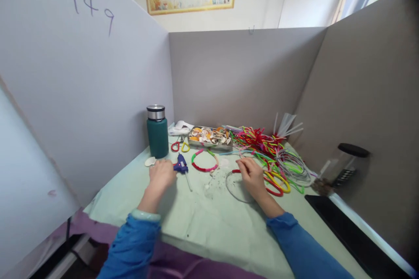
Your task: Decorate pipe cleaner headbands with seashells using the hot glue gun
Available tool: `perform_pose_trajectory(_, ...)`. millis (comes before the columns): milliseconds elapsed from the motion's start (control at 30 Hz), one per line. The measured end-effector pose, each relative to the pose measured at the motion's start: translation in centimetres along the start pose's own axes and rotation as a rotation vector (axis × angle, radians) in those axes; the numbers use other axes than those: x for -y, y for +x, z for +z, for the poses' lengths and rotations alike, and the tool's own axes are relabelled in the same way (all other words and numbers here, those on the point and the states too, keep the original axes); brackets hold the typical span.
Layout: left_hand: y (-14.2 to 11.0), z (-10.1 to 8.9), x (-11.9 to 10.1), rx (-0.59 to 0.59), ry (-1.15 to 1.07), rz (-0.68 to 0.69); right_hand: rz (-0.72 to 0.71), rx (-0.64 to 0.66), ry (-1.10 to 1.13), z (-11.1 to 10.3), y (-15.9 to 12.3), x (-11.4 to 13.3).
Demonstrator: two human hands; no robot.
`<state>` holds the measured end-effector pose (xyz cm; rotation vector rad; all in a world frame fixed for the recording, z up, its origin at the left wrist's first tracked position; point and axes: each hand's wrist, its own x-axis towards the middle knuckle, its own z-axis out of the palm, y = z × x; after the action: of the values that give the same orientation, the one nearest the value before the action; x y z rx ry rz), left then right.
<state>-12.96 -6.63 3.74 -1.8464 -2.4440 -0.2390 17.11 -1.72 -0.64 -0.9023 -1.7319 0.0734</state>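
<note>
My left hand (163, 174) is closed at the handle side of a blue glue gun (181, 165), whose nozzle points away from me. A clear glue stick (189, 182) sticks out of its near end. Over a grey wire ring (229, 186) on the table, my right hand (252, 178) has its fingertips pinched together; what is between them is too small to make out. A short red wrapped stretch (236, 171) of that ring shows beside the fingers. Between the hands lies a ring wrapped in pink, green and red (204, 170).
A green bottle (157, 138) stands at the back left, beside a metal tray of shells (209, 144). Small red (175, 146) and yellow loops (185, 147) lie near it. Pipe cleaners (258, 141), grey wire coils (294, 168) and a lidded clear jar (347, 168) are at right.
</note>
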Motion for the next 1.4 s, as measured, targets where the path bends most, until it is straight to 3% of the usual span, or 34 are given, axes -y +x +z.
perform_pose_trajectory(133, 0.6, 1.3, 2.3, 0.065, 0.068, 0.112, -0.029, 0.248, 0.093, 1.9, 0.5, 2.0)
perform_pose_trajectory(267, 1.1, 0.5, 3.2, 0.055, -0.128, 0.188, -0.014, 0.412, 0.177, 3.4, 1.5, 2.5)
perform_pose_trajectory(367, 0.6, -1.5, 1.7, -0.03, -0.35, 0.246, 0.07, 0.498, 0.288, 4.4, 2.0, 3.0)
perform_pose_trajectory(467, -0.6, -2.7, -2.3, -0.096, -0.454, 0.314, 0.288, 0.584, 0.536, 5.5, 2.0, 4.4)
perform_pose_trajectory(533, -1.7, -2.6, -5.6, -0.117, -0.439, 0.326, 0.447, 0.576, 0.736, 6.2, 1.8, 5.6)
perform_pose_trajectory(633, -3.0, -1.6, -9.3, -0.029, -0.385, 0.421, 0.811, 0.361, 0.843, 6.4, 1.5, 6.7)
perform_pose_trajectory(700, -3.4, -1.0, -10.2, 0.018, -0.41, 0.533, 0.99, 0.232, 0.909, 5.7, 1.4, 6.5)
perform_pose_trajectory(767, -3.0, -0.8, -9.9, 0.031, -0.47, 0.66, 1.084, 0.212, 1.006, 4.4, 1.3, 5.7)
perform_pose_trajectory(833, -1.8, -0.7, -9.1, -0.049, -0.487, 0.611, 1.124, 0.265, 1.09, 3.0, 0.9, 4.6)
perform_pose_trajectory(900, -0.4, -0.6, -8.4, -0.24, -0.457, 0.522, 1.157, 0.298, 1.108, 1.9, 0.4, 3.7)
perform_pose_trajectory(1000, 1.6, 0.2, -8.7, -0.376, -0.362, 0.586, 1.156, 0.336, 1.119, 1.2, -0.4, 3.1)
perform_pose_trajectory(1167, 3.0, 1.2, -10.6, -0.382, -0.255, 0.713, 1.162, 0.352, 1.113, 1.2, -0.6, 3.0)
perform_pose_trajectory(1333, 4.1, 0.7, -10.7, -0.453, -0.303, 0.636, 1.195, 0.32, 1.109, 1.0, -0.3, 2.7)
perform_pose_trajectory(1400, 4.4, 0.8, -10.5, -0.418, -0.295, 0.684, 1.207, 0.322, 1.119, 1.0, -0.3, 2.6)
